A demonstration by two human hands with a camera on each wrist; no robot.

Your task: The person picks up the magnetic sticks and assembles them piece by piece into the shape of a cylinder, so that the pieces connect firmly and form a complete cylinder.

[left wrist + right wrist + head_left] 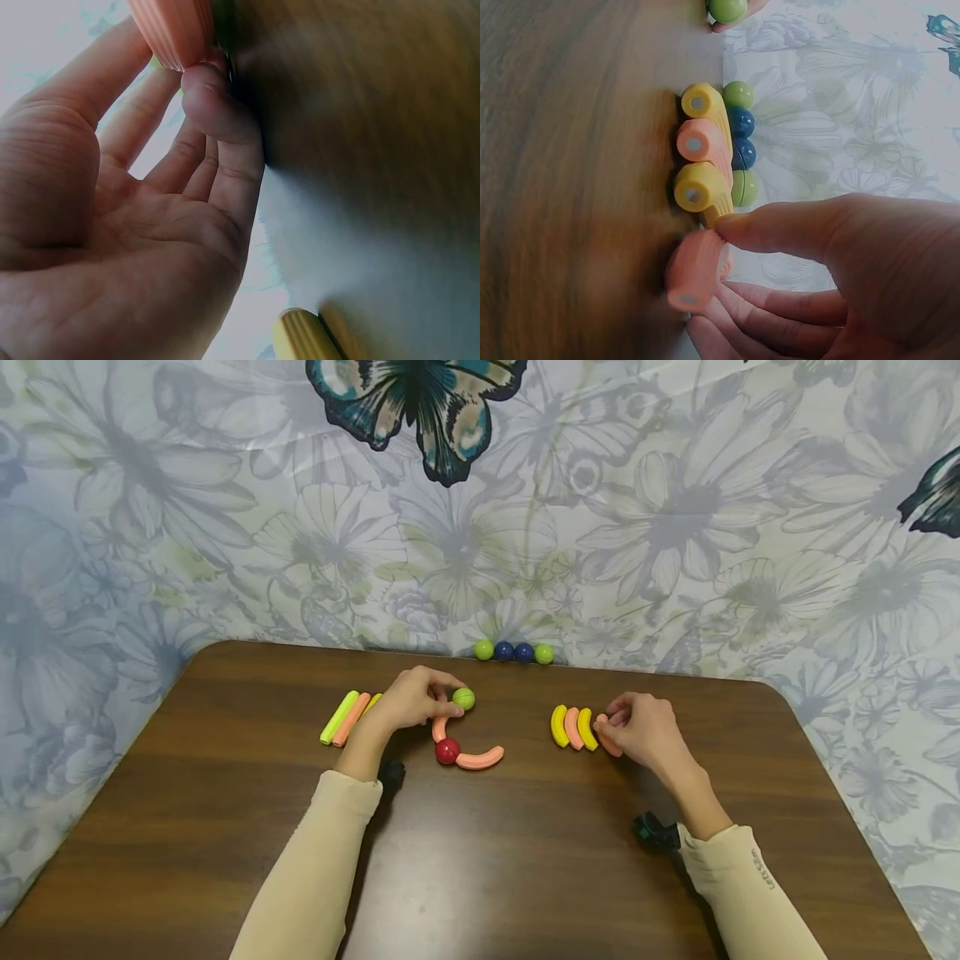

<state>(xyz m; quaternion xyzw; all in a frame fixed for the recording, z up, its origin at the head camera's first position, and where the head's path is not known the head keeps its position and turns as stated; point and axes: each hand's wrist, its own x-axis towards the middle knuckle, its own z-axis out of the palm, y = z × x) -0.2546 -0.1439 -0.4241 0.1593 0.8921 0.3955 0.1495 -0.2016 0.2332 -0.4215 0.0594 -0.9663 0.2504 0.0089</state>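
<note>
My left hand (412, 697) pinches a light green ball (464, 698) between thumb and fingertips. Just below it a curved pink stick (439, 729) leads to a red ball (447, 752), which a second curved pink stick (481, 759) meets on its right. In the left wrist view the ribbed pink stick (178, 30) hides most of the green ball. With thumb and fingers my right hand (645, 727) grips another curved pink stick (697, 270), at the right end of a row of yellow (559, 727) and pink (573, 728) curved sticks. Grey discs show in their ends.
Straight sticks, light green (340, 717), orange-pink (352, 720) and yellow (372, 702), lie left of the left hand, which partly covers them. Green (483, 650) and dark blue (504, 652) balls line the far edge of the brown table (480, 877), before a flowered cloth (675, 527).
</note>
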